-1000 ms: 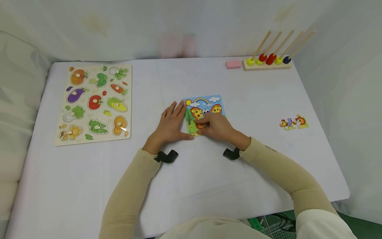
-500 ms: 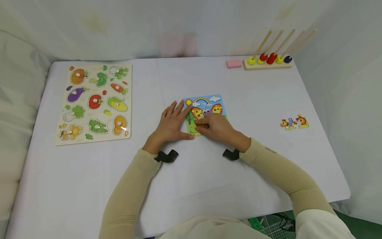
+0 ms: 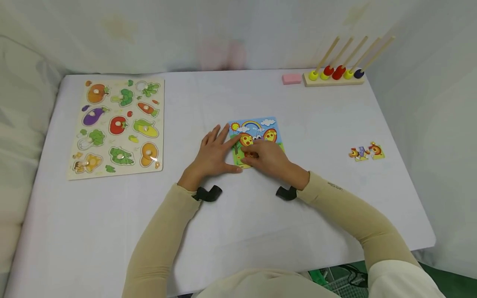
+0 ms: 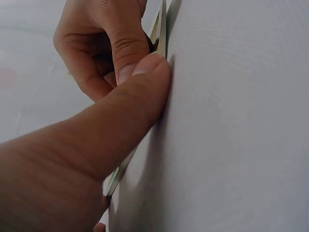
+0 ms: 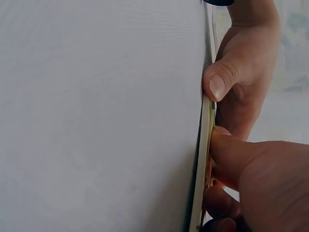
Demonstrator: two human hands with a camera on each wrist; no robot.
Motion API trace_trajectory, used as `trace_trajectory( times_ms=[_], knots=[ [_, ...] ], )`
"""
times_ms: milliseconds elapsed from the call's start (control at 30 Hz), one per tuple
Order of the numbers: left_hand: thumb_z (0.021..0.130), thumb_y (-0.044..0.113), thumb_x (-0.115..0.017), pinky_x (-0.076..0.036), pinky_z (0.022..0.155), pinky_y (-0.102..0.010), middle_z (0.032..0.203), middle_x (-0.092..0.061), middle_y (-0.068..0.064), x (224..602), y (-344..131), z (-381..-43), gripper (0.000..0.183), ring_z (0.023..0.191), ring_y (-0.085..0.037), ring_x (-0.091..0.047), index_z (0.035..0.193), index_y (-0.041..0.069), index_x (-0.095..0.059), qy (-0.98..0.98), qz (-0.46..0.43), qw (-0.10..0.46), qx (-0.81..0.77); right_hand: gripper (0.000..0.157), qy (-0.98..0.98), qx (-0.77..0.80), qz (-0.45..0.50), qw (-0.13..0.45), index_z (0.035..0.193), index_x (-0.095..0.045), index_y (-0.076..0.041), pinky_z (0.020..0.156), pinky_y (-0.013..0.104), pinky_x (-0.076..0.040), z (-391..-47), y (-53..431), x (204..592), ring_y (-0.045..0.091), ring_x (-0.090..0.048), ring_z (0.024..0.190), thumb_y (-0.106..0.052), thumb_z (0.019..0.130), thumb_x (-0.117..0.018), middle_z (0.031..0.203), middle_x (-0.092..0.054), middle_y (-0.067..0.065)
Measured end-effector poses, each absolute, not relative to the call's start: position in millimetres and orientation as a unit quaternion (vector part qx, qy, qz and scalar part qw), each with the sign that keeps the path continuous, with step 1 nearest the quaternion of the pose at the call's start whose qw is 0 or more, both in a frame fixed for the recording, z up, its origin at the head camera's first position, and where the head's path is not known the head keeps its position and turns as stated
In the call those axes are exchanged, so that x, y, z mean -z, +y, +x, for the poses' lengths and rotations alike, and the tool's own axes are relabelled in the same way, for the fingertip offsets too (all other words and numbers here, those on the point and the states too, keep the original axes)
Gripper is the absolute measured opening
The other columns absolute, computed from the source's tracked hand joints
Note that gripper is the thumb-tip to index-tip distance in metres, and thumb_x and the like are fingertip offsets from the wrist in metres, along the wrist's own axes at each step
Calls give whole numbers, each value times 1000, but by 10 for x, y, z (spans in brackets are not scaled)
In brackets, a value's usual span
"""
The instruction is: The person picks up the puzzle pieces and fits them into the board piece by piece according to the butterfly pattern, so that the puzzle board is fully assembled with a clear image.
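Observation:
A small square butterfly puzzle (image 3: 269, 123) with a sun, a rainbow and clouds lies at the middle of the table. My left hand (image 3: 213, 154) rests along its left side, fingers spread, the thumb (image 4: 152, 67) at the near edge. Over the lower half of the picture, my right hand (image 3: 271, 160) curls its thumb and index finger together, pinching a puzzle piece that the fingers largely hide. The left wrist view shows the right fingertips close to the board's edge. In the right wrist view, the right thumb (image 5: 229, 150) presses at the puzzle's face.
On the left lies a large vegetable peg puzzle (image 3: 123, 169). A pink block (image 3: 292, 79) sits at the back, beside a wooden bead stand (image 3: 333, 82) with upright rods. Several loose puzzle pieces (image 3: 367, 152) lie at the right. The table's near edge borders my body.
My right hand has shifted very slightly left over the puzzle, its thumb and index finger still curled. The left index finger now reaches a little further over the puzzle's left side.

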State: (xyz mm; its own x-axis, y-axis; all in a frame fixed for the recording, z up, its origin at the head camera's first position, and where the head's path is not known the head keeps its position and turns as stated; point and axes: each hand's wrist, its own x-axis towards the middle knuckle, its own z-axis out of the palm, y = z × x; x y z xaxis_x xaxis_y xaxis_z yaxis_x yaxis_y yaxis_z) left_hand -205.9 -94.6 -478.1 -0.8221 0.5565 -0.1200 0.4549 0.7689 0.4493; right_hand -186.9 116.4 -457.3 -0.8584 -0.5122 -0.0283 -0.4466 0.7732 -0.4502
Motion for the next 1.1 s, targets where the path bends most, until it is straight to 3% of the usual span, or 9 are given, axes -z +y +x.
trace_trajectory(
  times_ms=[200,400,667,900,1100],
  knots=[
    [72,66,-71,-6,116,-58,163,2,-9,4773,-955,-2053,102,149,-34,7,154,30,-22,932,267,132,-204,42,944,177,-267,78,126,-65,-16,71,32,-49,-1872,1143,4588,17,-61,87,-38,90,-65,108,-69,3],
    [71,65,-72,-6,116,-58,163,2,-8,4776,-947,-2069,103,149,-34,7,154,31,-20,932,267,131,-208,40,945,153,-279,76,124,-63,-13,79,37,-52,-1896,1117,4571,20,-65,95,-35,91,-64,107,-68,3],
    [71,63,-74,-7,116,-58,163,-1,-9,4779,-944,-2074,104,149,-34,4,154,31,-21,931,267,129,-213,28,936,138,-306,105,115,-63,-13,72,35,-51,-1922,1085,4523,19,-63,87,-31,93,-62,102,-66,3],
    [71,66,-72,-7,116,-57,163,0,-9,4776,-932,-2067,105,149,-34,5,154,32,-18,931,269,139,-205,42,928,173,-306,123,120,-65,-13,80,35,-50,-1924,1154,4533,19,-61,97,-40,88,-67,111,-66,3],
    [71,66,-72,-7,116,-57,163,0,-9,4737,-942,-2062,105,149,-34,6,155,30,-19,933,265,138,-202,37,927,176,-315,98,119,-69,-13,67,30,-46,-1931,1162,4548,16,-56,78,-35,89,-68,97,-64,2]
  ],
)
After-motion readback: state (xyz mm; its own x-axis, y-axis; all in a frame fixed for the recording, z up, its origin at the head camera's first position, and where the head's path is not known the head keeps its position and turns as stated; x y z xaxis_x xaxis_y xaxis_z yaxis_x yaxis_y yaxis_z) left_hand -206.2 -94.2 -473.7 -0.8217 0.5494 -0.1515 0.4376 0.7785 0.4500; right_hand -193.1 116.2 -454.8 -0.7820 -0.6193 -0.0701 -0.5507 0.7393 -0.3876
